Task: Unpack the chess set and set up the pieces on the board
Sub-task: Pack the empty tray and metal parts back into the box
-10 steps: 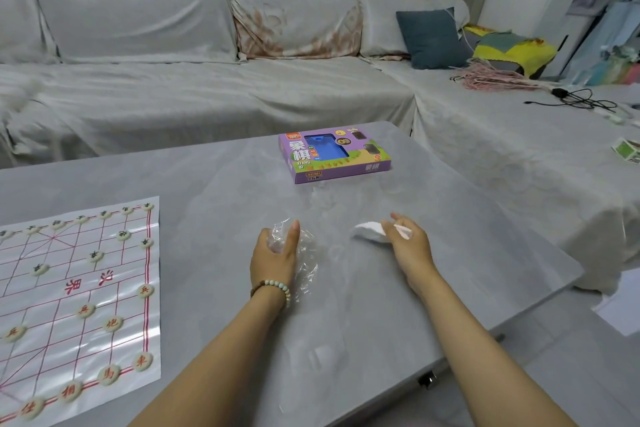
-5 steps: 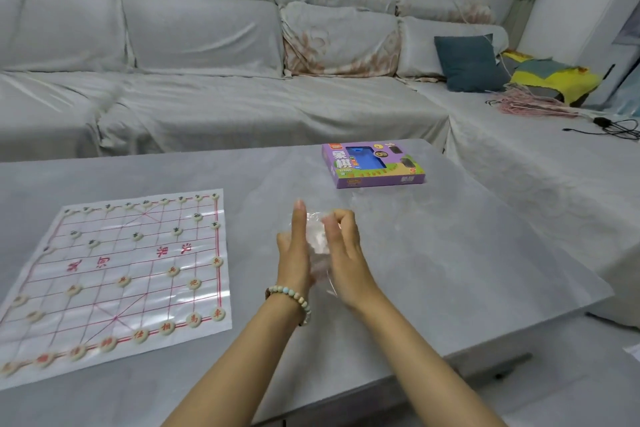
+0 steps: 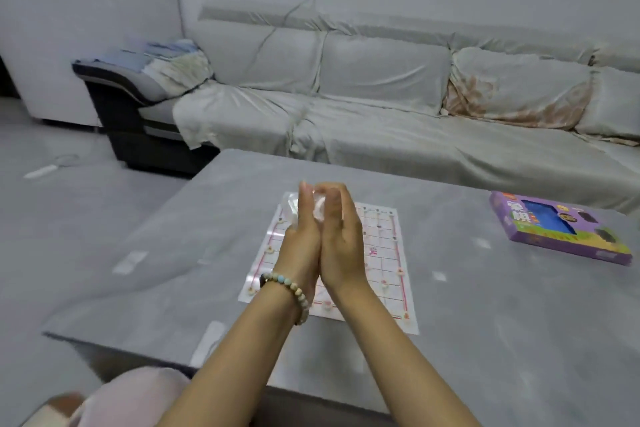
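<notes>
The paper chess board (image 3: 384,253) with red lines lies flat on the grey table (image 3: 485,322), and several round pale pieces (image 3: 401,271) sit on its points. My left hand (image 3: 300,239), with a bead bracelet, and my right hand (image 3: 343,239) are pressed palm to palm above the board's left half. Between them is a crumpled wad of clear plastic wrapper and white paper (image 3: 318,211). My left fingers are straight against it; my right fingertips curl over its top. The purple chess set box (image 3: 554,229) lies at the table's right.
A long sofa under a grey cover (image 3: 381,121) runs along the table's far side. The table's left edge (image 3: 117,253) drops to the floor. My knee in pink cloth (image 3: 131,395) shows at the bottom left.
My hands came together from apart, squeezing the plastic wrapper and paper into a wad between the palms. They now hover over the board, and my view has swung left.
</notes>
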